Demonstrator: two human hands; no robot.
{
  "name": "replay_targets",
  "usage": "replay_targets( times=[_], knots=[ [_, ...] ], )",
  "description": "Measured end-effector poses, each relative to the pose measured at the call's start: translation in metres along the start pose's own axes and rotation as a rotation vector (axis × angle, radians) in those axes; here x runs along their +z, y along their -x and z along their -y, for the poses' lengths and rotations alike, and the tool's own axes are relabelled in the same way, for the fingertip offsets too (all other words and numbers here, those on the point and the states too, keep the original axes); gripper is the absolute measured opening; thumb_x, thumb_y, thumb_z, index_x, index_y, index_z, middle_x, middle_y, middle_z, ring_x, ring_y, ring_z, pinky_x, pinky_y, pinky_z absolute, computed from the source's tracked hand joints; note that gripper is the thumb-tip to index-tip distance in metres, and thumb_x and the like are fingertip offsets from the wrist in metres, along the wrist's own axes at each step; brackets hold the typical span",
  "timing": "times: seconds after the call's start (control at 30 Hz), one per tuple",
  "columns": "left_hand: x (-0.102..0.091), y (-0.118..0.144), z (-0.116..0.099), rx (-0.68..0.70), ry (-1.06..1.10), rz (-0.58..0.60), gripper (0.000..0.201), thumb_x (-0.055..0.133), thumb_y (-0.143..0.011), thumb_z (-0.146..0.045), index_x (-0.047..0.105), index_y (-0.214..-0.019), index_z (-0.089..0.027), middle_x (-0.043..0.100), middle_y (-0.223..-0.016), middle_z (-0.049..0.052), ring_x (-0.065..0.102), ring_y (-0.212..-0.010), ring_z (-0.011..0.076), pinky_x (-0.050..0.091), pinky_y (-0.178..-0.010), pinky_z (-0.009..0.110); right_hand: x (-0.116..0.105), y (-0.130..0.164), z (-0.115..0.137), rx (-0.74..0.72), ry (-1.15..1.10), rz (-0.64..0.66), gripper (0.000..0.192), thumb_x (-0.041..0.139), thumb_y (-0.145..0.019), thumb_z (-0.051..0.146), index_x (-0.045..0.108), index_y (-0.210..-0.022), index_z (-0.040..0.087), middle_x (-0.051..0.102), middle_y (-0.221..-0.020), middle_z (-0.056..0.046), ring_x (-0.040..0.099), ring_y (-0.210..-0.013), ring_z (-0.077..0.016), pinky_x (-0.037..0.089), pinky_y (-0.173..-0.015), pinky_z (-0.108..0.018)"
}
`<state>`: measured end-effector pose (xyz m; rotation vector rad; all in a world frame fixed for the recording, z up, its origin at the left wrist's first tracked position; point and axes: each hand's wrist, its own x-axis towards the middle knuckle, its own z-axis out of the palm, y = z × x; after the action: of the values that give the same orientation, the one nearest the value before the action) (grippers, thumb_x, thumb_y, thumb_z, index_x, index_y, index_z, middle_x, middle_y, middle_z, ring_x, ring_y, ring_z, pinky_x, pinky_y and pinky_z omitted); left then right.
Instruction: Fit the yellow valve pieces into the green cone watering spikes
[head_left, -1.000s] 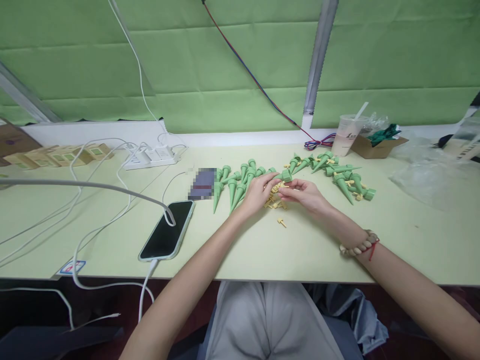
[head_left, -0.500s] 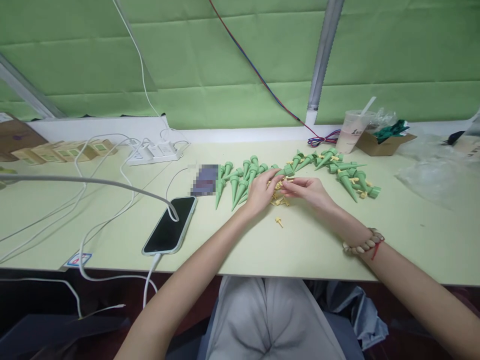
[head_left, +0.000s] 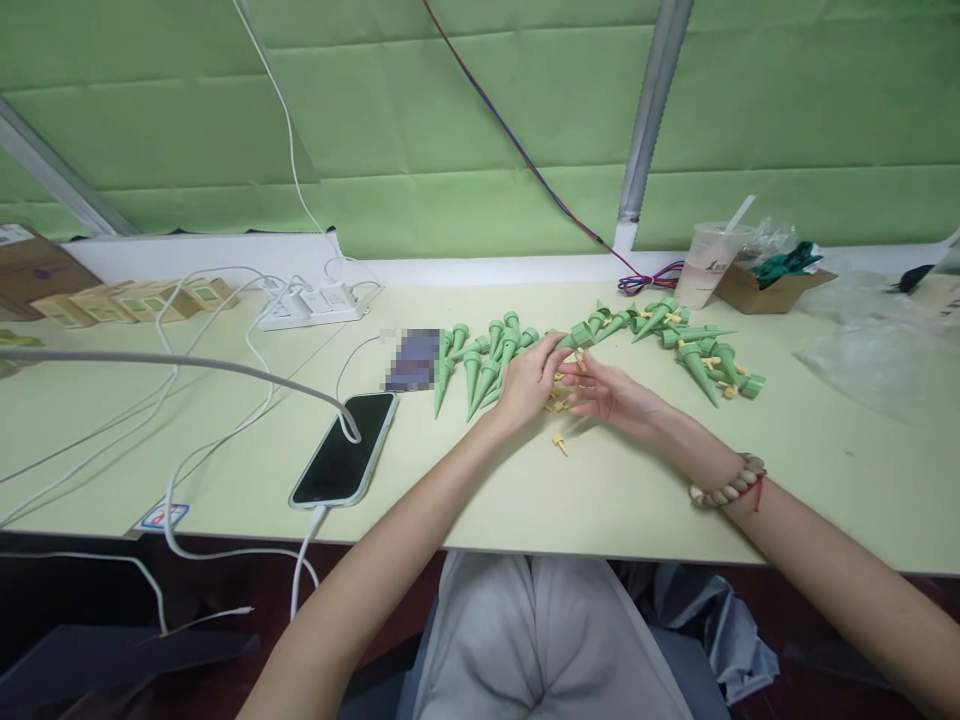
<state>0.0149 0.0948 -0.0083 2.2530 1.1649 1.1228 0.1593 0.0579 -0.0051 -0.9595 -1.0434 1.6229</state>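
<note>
My left hand (head_left: 527, 382) is wrapped round a green plastic plant-watering spike (head_left: 580, 337), its wide capped end pointing right. Close beside that end, my right hand (head_left: 616, 398) pinches a small yellow plastic peg (head_left: 580, 357) between thumb and forefinger, the other fingers loosely spread. Beneath the hands lie several more yellow pegs (head_left: 556, 404), partly covered by fingers. One loose yellow peg (head_left: 559, 444) rests nearer the table's front. A group of green spikes (head_left: 472, 370) lies left of my left hand, their tips toward me.
Beyond my right hand is a heap of green spikes with yellow pegs fitted (head_left: 697, 362). A plastic cup (head_left: 701, 268) and small cardboard box (head_left: 772, 291) stand behind. Left are a charging phone (head_left: 341, 455), trailing white cables and a power strip (head_left: 311, 305).
My right hand has turned and its lower fingers have spread apart, with the yellow peg now showing upright near the spike's capped end. My left hand stays nearly still.
</note>
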Motion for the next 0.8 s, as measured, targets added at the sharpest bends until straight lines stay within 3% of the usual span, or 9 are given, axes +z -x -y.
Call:
replay_targets(
  times=[0.07, 0.2, 0.43, 0.57, 0.63, 0.73, 0.8],
  knots=[
    [-0.003, -0.002, 0.0, 0.03, 0.111, 0.023, 0.033, 0.03, -0.09, -0.034, 0.051, -0.112, -0.02, 0.06, -0.099, 0.0, 0.055, -0.087, 0.0084, 0.038, -0.073, 0.018, 0.0, 0.0, 0.0, 0.043, -0.109, 0.074, 0.03, 0.061, -0.075, 0.042, 0.064, -0.089, 0.015, 0.063, -0.093, -0.004, 0.058, -0.063, -0.0065, 0.054, -0.057, -0.017],
    [-0.006, -0.003, -0.003, 0.06, 0.217, 0.041, 0.028, 0.035, -0.088, -0.028, 0.051, -0.108, -0.016, 0.059, -0.099, 0.002, 0.054, -0.084, 0.0071, 0.038, -0.073, 0.016, -0.001, 0.0, -0.001, -0.008, -0.123, 0.035, 0.016, 0.066, -0.072, 0.027, 0.065, -0.085, 0.017, 0.063, -0.092, -0.001, 0.059, -0.067, -0.0057, 0.053, -0.061, -0.013],
    [-0.003, -0.004, 0.004, 0.003, 0.038, 0.05, 0.032, 0.037, -0.087, -0.036, 0.052, -0.11, -0.02, 0.061, -0.094, 0.002, 0.053, -0.078, 0.0089, 0.038, -0.073, 0.019, -0.011, -0.012, 0.001, -0.093, 0.089, -0.067, 0.019, 0.073, -0.063, 0.024, 0.067, -0.078, 0.014, 0.064, -0.087, -0.003, 0.057, -0.063, -0.0055, 0.052, -0.059, -0.014],
    [-0.001, -0.007, 0.009, -0.003, -0.005, 0.08, 0.034, 0.036, -0.087, -0.038, 0.054, -0.109, -0.02, 0.06, -0.097, 0.002, 0.053, -0.082, 0.0105, 0.038, -0.077, 0.021, -0.011, -0.015, 0.0, -0.149, 0.241, -0.24, 0.023, 0.075, -0.058, 0.024, 0.068, -0.076, 0.011, 0.064, -0.075, -0.005, 0.057, -0.056, -0.0075, 0.052, -0.055, -0.017],
    [0.0, -0.008, 0.009, 0.018, 0.001, 0.08, 0.035, 0.034, -0.088, -0.039, 0.057, -0.103, -0.018, 0.059, -0.096, 0.003, 0.052, -0.082, 0.0108, 0.038, -0.078, 0.022, -0.01, -0.015, -0.001, -0.254, 0.38, -0.32, 0.025, 0.073, -0.058, 0.025, 0.069, -0.079, 0.011, 0.065, -0.071, -0.005, 0.058, -0.053, -0.0106, 0.05, -0.051, -0.019],
    [0.003, -0.008, 0.007, 0.008, 0.019, 0.079, 0.038, 0.031, -0.088, -0.042, 0.058, -0.092, -0.015, 0.058, -0.088, 0.004, 0.05, -0.076, 0.0105, 0.037, -0.073, 0.021, -0.014, -0.017, -0.004, -0.523, 0.643, -0.404, 0.019, 0.067, -0.062, 0.024, 0.069, -0.076, 0.012, 0.065, -0.072, -0.005, 0.059, -0.051, -0.0141, 0.047, -0.047, -0.021],
    [0.007, -0.007, 0.007, -0.023, 0.044, 0.067, 0.038, 0.031, -0.088, -0.043, 0.057, -0.09, -0.014, 0.057, -0.083, 0.004, 0.048, -0.073, 0.0099, 0.035, -0.069, 0.02, -0.017, -0.018, -0.006, -0.6, 0.727, -0.417, 0.016, 0.066, -0.062, 0.023, 0.068, -0.074, 0.012, 0.065, -0.074, -0.005, 0.059, -0.05, -0.014, 0.046, -0.046, -0.021]
  ],
)
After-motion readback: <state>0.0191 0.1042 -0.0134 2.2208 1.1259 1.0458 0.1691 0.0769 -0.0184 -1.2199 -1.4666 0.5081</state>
